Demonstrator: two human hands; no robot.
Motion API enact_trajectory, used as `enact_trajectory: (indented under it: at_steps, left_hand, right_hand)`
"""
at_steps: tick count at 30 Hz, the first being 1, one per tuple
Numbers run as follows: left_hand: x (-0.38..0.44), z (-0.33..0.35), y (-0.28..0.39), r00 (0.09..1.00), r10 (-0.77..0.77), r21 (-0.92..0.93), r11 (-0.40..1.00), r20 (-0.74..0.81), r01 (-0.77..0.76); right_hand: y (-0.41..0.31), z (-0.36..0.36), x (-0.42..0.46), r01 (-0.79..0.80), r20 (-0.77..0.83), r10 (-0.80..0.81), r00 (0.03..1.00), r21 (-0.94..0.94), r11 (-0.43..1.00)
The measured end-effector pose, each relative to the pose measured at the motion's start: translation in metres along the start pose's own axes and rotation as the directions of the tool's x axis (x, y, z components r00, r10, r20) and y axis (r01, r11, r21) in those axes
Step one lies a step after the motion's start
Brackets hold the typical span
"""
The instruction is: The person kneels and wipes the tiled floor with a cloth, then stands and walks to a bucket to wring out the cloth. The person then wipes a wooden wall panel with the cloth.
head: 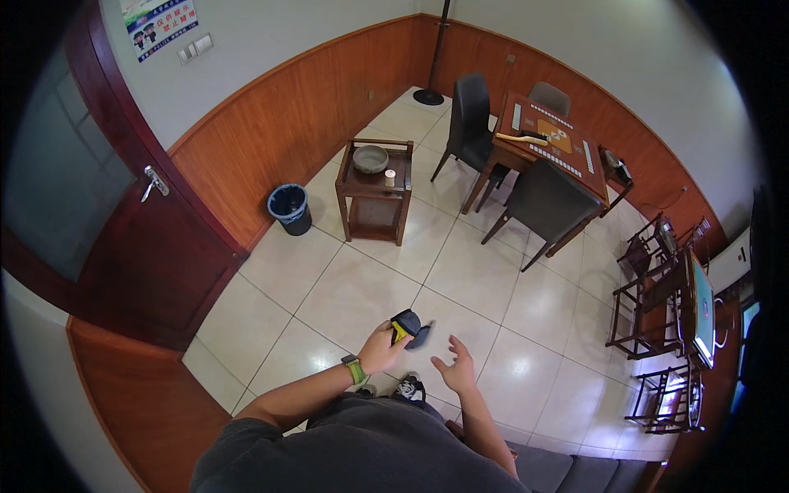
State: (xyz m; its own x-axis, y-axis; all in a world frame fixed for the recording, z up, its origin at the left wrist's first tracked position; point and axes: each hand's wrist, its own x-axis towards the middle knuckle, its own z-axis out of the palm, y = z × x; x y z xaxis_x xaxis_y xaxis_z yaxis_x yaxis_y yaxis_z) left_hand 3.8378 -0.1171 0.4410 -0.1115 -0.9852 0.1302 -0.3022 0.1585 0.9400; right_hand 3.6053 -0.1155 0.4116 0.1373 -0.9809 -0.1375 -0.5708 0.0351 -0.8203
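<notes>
My left hand (381, 350), with a green-banded watch on its wrist, grips a small dark grey and yellow item (407, 323). It looks like a soft pouch or folded fabric, but its exact kind cannot be told. A dark flap hangs from its right side. To the right, my right hand (457, 366) is raised in the air with fingers apart, holding nothing and not touching the item. Below both hands, a dark shoe with white laces (407, 388) stands on the tiled floor (370, 289).
Ahead is a wooden cart (375, 191) bearing a bowl (370, 159) and a small pale roll (389, 178). A lined bin (290, 209) stands left of it, near a door (148, 259). Chairs (548, 200) surround a mahjong table (579, 165) with tiles and a wooden-handled brush (523, 139).
</notes>
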Motion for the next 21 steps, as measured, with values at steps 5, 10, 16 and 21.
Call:
enact_trajectory:
  at_steps: [5,10,16,21]
  left_hand:
    - [0.025,0.008,0.040,0.986,-0.012,0.239,0.971,0.166,-0.028]
    - [0.048,-0.002,0.037,0.999,-0.030,0.200,0.980,0.037,0.022]
    - [0.075,-0.035,0.009,0.944,-0.328,-0.128,0.938,-0.030,0.322]
    - [0.114,-0.040,-0.001,0.947,-0.304,-0.516,0.798,0.104,0.312]
  right_hand:
    - [-0.012,-0.008,0.037,0.195,0.247,-0.236,0.940,0.178,0.965]
    - [-0.031,-0.007,0.069,0.035,0.235,-0.158,0.959,0.456,0.889]
    - [-0.019,-0.015,0.114,-0.328,0.383,0.030,0.923,0.747,0.577]
    - [0.007,-0.007,0.165,-0.143,0.060,0.130,0.990,0.370,0.918]
